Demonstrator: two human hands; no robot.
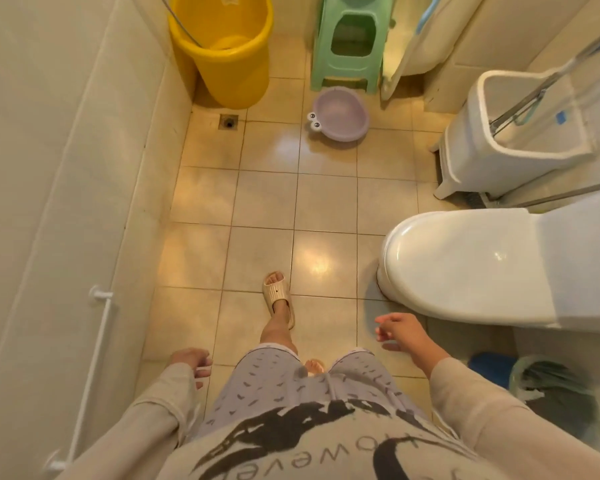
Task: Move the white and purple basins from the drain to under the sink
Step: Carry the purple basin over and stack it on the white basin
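Two empty hands hang loose: the left hand (189, 362) has curled fingers, the right hand (400, 332) is half open. I think the best plan is to walk closer, bend low and take the purple basin (340, 114) by its rim. It sits on the floor at 12 o'clock, round, empty, with two googly eyes. I see no white basin.

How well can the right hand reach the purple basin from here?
Probably not yet. The right hand hangs empty near the body, while the purple basin sits far across bare floor tiles; nothing blocks the way.
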